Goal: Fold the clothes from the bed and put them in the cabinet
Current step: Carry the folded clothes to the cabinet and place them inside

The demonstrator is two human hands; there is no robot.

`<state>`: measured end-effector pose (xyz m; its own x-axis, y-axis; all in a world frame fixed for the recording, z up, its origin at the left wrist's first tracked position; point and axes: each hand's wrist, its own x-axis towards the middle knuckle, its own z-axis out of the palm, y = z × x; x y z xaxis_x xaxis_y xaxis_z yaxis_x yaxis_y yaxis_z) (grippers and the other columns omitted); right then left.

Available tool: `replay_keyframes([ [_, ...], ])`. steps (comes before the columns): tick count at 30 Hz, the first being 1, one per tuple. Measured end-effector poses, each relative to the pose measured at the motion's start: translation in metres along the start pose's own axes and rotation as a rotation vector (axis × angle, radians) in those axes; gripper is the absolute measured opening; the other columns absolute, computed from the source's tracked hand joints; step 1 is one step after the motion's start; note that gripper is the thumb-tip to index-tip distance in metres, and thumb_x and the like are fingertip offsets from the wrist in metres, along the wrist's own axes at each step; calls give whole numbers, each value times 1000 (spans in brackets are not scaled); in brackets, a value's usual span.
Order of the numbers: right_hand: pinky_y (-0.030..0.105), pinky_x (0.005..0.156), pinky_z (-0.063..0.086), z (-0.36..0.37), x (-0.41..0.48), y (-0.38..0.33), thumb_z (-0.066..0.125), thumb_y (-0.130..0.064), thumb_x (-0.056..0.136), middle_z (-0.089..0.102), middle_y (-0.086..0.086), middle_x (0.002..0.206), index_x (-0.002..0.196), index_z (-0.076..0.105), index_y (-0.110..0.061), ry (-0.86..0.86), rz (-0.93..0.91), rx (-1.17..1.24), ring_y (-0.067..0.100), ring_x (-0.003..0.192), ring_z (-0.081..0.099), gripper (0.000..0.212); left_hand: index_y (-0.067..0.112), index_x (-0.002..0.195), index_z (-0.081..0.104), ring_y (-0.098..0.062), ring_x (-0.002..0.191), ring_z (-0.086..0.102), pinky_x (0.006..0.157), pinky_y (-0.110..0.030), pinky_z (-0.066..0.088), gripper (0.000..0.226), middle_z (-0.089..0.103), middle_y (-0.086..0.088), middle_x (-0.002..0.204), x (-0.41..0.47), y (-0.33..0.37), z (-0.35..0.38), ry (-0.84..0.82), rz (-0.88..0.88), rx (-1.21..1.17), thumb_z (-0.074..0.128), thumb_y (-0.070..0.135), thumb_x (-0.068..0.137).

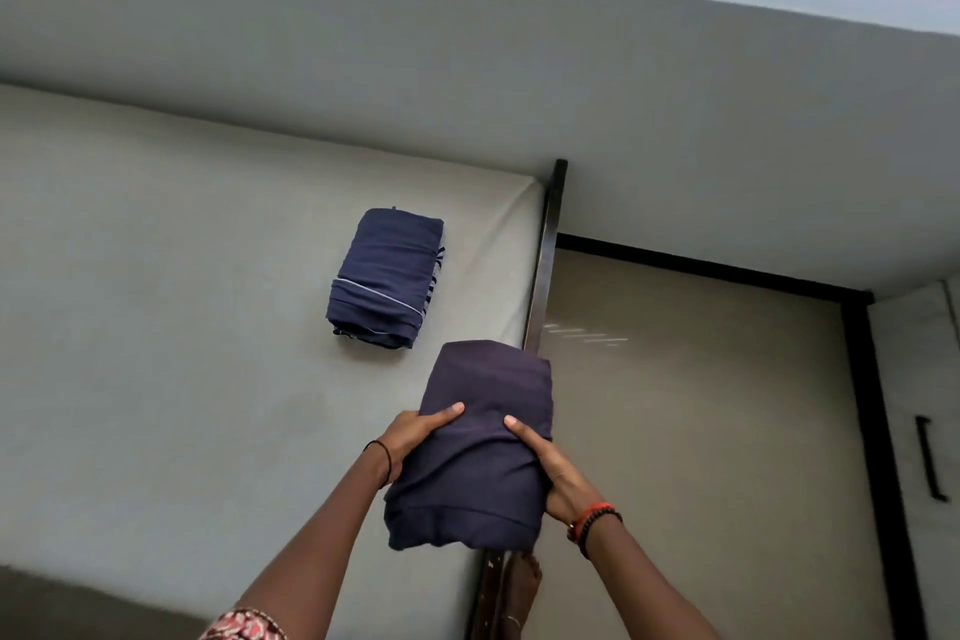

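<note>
Fabric this soft and, I judge, light sags if pinched at a corner, so my grip holds the folded navy bundle (483,452) by both sides, left hand (415,437) and right hand (558,478), thumbs on top, over the bed's (156,327) edge, a second bundle (384,278) lying on the bed.

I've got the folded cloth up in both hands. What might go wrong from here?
The folded cloth is held only at its sides by the left grip and right grip; its lower end hangs free and may unfold.
The door by the black handle looks closed; freeing one hand to open it could let the bundle sag.
The second folded bundle on the bed may get left behind.
</note>
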<state>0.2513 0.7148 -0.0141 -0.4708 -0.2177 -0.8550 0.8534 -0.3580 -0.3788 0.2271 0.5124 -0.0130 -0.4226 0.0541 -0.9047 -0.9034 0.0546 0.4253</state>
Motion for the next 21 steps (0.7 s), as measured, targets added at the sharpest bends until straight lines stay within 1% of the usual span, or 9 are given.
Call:
replay_keyframes([
  [2, 44, 98, 49, -2, -25, -11, 76, -26, 77, 70, 12, 111, 119, 64, -11, -12, -25, -14, 28, 104, 66, 46, 8, 108, 69, -24, 93, 69, 85, -35, 55, 67, 74, -6, 99, -25, 8, 11, 4, 13, -8, 83, 53, 59],
  [5, 45, 98, 49, -4, -55, -25, 78, -27, 74, 71, 12, 109, 116, 65, -10, -20, -46, -42, 28, 102, 67, 47, 9, 110, 68, -26, 96, 68, 80, -34, 56, 56, 73, -10, 102, -62, 21, 26, -52, -22, -74, 77, 47, 70],
  [6, 45, 97, 49, -5, -65, -30, 79, -28, 73, 71, 13, 109, 115, 66, -10, -26, -55, -54, 28, 102, 67, 49, 9, 111, 68, -28, 98, 68, 81, -35, 55, 53, 72, -11, 104, -73, 24, 31, -93, -39, -104, 75, 46, 73],
  [8, 45, 97, 49, -8, -88, -39, 80, -29, 72, 71, 13, 109, 115, 66, -9, -51, -70, -71, 29, 101, 67, 50, 11, 113, 68, -29, 104, 66, 89, -38, 54, 51, 70, -12, 110, -97, 32, 39, -168, -56, -136, 74, 45, 75],
  [10, 45, 98, 49, -11, -111, -48, 78, -28, 75, 70, 14, 109, 115, 66, -9, -78, -78, -80, 29, 102, 67, 46, 11, 113, 69, -29, 108, 64, 94, -39, 51, 50, 69, -13, 112, -120, 40, 47, -199, -45, -135, 74, 43, 75],
  [12, 46, 98, 48, -14, -129, -54, 79, -28, 75, 70, 14, 110, 114, 67, -9, -85, -88, -75, 29, 102, 67, 45, 11, 113, 69, -29, 109, 63, 97, -39, 50, 50, 69, -13, 112, -140, 46, 55, -207, -22, -116, 74, 42, 75],
  [15, 46, 99, 48, -16, -150, -57, 85, -33, 65, 69, 14, 111, 115, 67, -8, -77, -141, -86, 29, 104, 66, 59, 12, 113, 69, -27, 108, 64, 98, -37, 48, 49, 70, -11, 109, -162, 52, 68, -215, 8, -85, 73, 43, 75],
  [16, 45, 99, 48, -15, -155, -59, 86, -33, 65, 69, 15, 111, 115, 66, -7, -72, -156, -82, 29, 104, 66, 60, 13, 112, 69, -27, 107, 64, 99, -38, 48, 50, 71, -11, 109, -165, 53, 70, -207, 23, -78, 73, 44, 73],
  [21, 44, 96, 50, -20, -189, -59, 85, -29, 67, 69, 16, 110, 117, 65, -5, -38, -231, -30, 30, 102, 67, 58, 12, 114, 68, -30, 106, 64, 101, -42, 46, 58, 70, -14, 109, -186, 57, 85, -219, 74, -22, 76, 47, 69],
])
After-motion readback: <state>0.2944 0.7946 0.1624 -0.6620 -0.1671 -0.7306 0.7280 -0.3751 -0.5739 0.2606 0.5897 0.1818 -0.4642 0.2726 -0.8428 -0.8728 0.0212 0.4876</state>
